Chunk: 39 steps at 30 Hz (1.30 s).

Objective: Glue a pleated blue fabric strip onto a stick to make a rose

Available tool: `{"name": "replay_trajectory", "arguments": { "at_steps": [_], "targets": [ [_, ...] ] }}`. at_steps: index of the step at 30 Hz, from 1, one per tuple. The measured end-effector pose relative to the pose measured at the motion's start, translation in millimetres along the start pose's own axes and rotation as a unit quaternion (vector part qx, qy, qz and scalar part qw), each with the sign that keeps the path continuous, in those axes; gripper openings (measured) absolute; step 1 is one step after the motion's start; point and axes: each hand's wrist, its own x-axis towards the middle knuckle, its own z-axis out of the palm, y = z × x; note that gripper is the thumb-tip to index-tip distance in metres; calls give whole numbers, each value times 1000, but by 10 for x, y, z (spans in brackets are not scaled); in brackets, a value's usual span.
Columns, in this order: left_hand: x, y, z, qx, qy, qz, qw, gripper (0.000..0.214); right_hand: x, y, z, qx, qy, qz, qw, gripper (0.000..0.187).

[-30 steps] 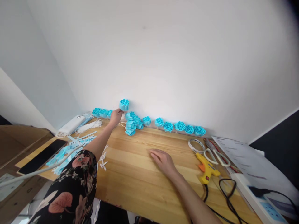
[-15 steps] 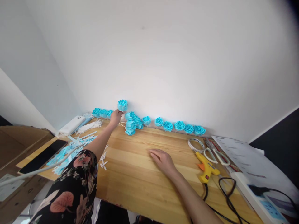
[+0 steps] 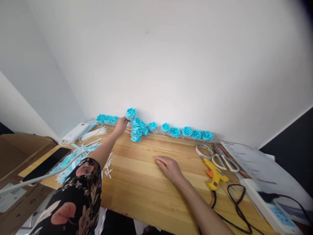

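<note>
My left hand [image 3: 121,125] is closed around the underside of a blue crepe-paper flower [image 3: 130,114] near the wall. This flower is upright, just above a pile of similar blue flowers [image 3: 137,130] at the back of the table; its stem is mostly hidden by my fingers. On the bare wood rests my right hand [image 3: 170,168], fingers together and loosely curled, with nothing visible in it. Single blue flowers [image 3: 186,131] line the wall to the right, and a few more [image 3: 107,119] stand to the left.
A yellow glue gun [image 3: 216,175], scissors [image 3: 225,162] and a roll of white tape [image 3: 204,151] lie at right, beside a power strip [image 3: 271,205]. At left are a phone [image 3: 46,164], blue paper scraps [image 3: 73,160], a white power bank [image 3: 75,132] and a pale cable [image 3: 44,177].
My left hand has brought the held flower slightly right and down, closer to the piled flowers. My right hand stays in place on the table.
</note>
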Motion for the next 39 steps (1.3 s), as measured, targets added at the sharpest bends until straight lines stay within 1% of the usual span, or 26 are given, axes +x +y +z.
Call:
{"name": "replay_trajectory", "arguments": {
  "at_steps": [9,17,24,32,39],
  "targets": [
    [56,-34,47,37,24,-5,999,32,3,9,9,-7,-5,-3,1000,28],
    [40,-37,137,50,-5,16,999,31,0,0,-4,-5,-12,-3,1000,28],
    [11,-62,110,63,-4,2,998,30,1,16,13,-10,-18,-2,1000,28],
    [-15,-54,86,55,-8,7,998,29,4,21,14,-7,-29,5,1000,28],
    [-89,-40,37,36,11,12,999,24,5,30,19,-13,-32,3,999,28]
  ]
}}
